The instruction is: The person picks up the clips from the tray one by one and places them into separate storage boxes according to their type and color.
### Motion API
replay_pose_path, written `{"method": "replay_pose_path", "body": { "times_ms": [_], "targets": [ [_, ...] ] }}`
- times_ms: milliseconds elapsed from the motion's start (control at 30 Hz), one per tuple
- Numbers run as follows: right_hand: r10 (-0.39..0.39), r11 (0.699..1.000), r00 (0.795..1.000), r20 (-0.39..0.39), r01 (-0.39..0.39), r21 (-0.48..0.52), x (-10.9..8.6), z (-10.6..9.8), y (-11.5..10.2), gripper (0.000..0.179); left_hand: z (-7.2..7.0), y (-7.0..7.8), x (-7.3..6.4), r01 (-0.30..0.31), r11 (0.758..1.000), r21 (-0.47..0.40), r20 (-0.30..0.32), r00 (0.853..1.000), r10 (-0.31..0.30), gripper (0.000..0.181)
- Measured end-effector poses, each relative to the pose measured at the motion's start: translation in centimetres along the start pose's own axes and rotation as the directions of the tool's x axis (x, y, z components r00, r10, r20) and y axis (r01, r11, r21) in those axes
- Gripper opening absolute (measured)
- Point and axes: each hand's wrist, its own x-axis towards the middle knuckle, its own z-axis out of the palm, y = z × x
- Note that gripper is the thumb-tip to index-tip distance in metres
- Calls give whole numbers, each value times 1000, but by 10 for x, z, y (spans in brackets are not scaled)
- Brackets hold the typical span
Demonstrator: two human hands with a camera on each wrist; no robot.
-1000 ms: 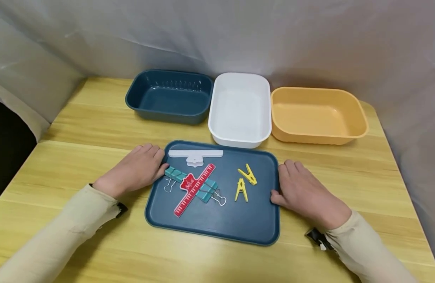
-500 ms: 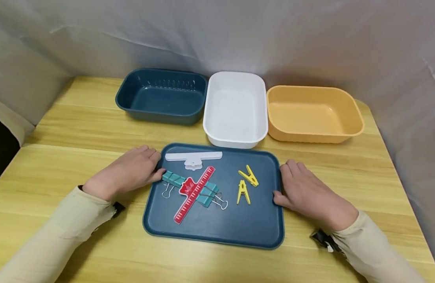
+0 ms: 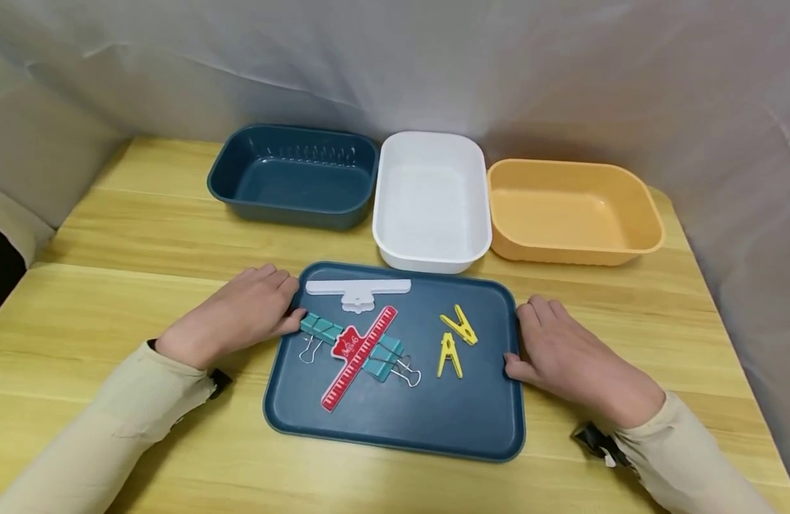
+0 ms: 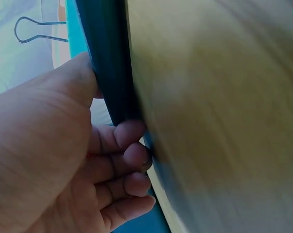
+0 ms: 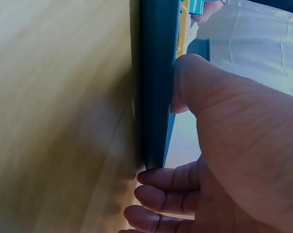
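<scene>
A dark blue tray [image 3: 395, 421] lies on the table, with both hands at its short sides. My left hand [image 3: 241, 307] grips the left edge, thumb over the rim and fingertips [image 4: 131, 158] against the outer side. At the right edge, my right hand [image 3: 571, 357] holds on in the same manner, its thumb [image 5: 190, 80] over the rim. On the tray, a red long-bar clip [image 3: 361, 357] lies across teal binder clips [image 3: 383, 357] with wire handles. A white long-bar clip [image 3: 358, 288] sits at the back, and two yellow clothespins [image 3: 448, 355] lie toward the right.
Behind the tray stand three plastic bins in a row: dark blue [image 3: 292, 214], white [image 3: 433, 260] and yellow-orange [image 3: 568, 253]. The white bin stands right at the tray's back rim. A light cloth [image 3: 433, 64] hangs behind the wooden table [image 3: 144, 235].
Both hands stay on the tray, which has shifted slightly rightward and toward the person relative to the bins, carrying its clips along. The head view has also moved a little.
</scene>
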Motion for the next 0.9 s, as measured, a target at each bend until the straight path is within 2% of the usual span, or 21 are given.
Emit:
{"method": "replay_pose_path", "body": {
  "times_ms": [333,500,733,900],
  "targets": [
    [55,998,994,91,-58,29,-2,-6,-1,48,2,2,0,-11,1000,-14,0,1000,11,38],
    [48,997,994,96,-53,51,-1,-8,0,46,3,1,-1,-3,999,-36,0,1000,3,38],
    [58,995,995,83,-64,75,1,-6,0,42,3,-3,1,-29,998,-47,-22,999,28,36],
    [58,995,995,85,-65,76,4,-6,0,43,5,-6,2,-26,997,-77,-12,1000,25,34]
  ]
}}
